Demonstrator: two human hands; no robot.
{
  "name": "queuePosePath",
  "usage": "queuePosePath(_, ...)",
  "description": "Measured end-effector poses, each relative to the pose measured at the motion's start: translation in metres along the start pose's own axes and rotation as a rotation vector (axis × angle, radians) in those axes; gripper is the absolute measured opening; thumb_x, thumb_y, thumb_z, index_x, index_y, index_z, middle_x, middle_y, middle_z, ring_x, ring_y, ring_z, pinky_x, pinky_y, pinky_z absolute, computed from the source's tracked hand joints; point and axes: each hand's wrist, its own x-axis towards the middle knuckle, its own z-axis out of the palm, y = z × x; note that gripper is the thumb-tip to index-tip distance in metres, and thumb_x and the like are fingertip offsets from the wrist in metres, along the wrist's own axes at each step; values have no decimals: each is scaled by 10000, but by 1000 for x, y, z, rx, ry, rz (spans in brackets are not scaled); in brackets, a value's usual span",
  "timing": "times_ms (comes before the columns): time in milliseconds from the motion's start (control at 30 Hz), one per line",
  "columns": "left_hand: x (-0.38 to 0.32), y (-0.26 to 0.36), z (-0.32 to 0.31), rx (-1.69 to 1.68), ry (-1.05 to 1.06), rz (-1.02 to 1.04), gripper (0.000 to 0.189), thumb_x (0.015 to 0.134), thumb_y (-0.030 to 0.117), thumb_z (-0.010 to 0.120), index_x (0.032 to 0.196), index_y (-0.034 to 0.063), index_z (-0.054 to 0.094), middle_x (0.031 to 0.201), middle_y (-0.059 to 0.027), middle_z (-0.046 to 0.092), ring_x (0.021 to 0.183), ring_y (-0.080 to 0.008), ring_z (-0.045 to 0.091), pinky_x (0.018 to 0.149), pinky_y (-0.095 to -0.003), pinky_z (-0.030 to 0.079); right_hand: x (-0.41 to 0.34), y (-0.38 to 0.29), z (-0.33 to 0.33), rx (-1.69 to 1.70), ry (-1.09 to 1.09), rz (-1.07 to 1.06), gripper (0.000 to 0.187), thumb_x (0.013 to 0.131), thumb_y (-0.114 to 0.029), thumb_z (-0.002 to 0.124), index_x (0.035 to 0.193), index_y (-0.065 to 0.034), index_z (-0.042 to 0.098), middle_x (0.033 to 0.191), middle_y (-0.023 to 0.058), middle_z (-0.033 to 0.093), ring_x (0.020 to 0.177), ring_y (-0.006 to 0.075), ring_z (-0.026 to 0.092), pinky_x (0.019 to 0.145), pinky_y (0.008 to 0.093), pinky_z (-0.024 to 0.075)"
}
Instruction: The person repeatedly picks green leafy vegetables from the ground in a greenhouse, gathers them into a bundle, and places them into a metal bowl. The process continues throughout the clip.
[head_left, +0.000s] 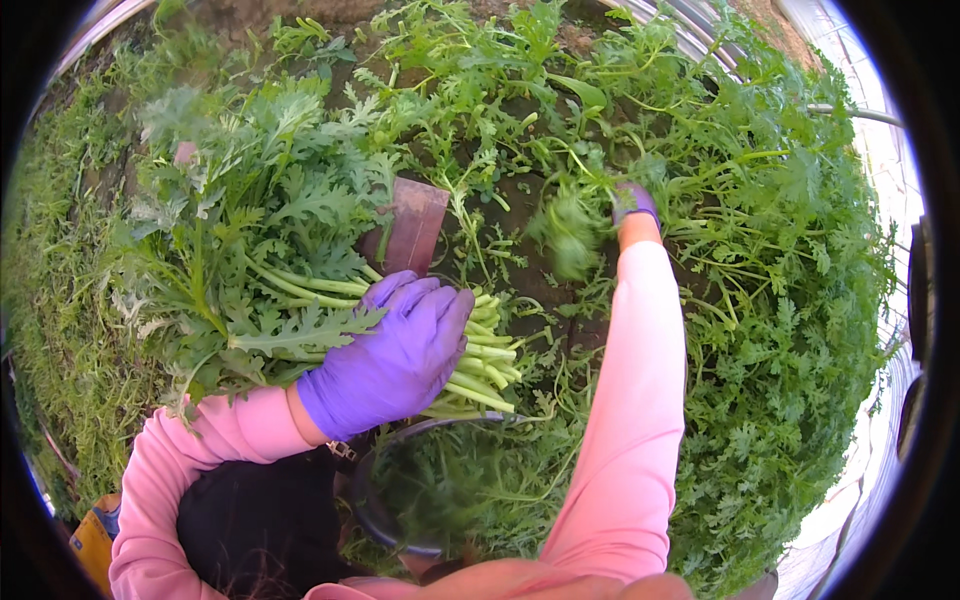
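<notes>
In a purple glove, my left hand (394, 356) is closed around a thick bunch of leafy greens (292, 202) with lobed leaves, like chrysanthemum greens. The cut stem ends (487, 360) stick out to the right of the glove, and the leaves spread to the left. Beyond the hand, a flat reddish-brown piece (416, 225) shows from under the bunch. My right hand (635, 201), also gloved in purple, reaches in among the growing plants. Leaves hide its fingers. Just left of it, a leafy sprig (570, 229) is blurred by motion; whether the hand holds it is unclear.
Close to my body is a dark round basin (367, 495) with loose greens in it. Dense standing greens (787, 360) fill the right side. Low plants (75, 300) cover the ground at left. Plastic sheeting (862, 450) borders the far right. Something yellow (94, 544) sits at lower left.
</notes>
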Motion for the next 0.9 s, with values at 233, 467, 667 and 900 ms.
queuePosePath(233,-8,-4,15,28,138,49,449,871,86,591,1297,-18,491,1145,-177,565,1118,-344,529,989,-485,411,-191,68,3,279,-64,22,423,925,-252,572,1216,54,580,1131,294,649,1039,469,624,885,444,524)
queuePosePath(467,-12,27,-9,46,393,107,443,892,91,598,1324,54,511,1234,-163,570,1198,-346,522,1055,-446,400,-464,75,-46,702,377,386,442,900,-186,664,1210,96,524,1105,338,633,1038,488,612,867,481,512)
queuePosePath(667,-69,156,-97,-217,-435,571,628,919,263,620,1481,107,387,1514,-154,399,1425,-379,315,1180,-441,272,-620,-6,-86,559,762,446,411,829,-59,690,1166,65,490,996,309,644,910,493,629,780,498,528)
queuePosePath(900,-88,272,-138,-1641,-586,76,816,914,595,570,1518,102,331,1535,-185,353,1432,-291,298,1193,-385,225,-699,-92,-104,454,1035,503,488,760,-97,757,1145,-3,472,988,227,616,805,420,659,644,450,548)
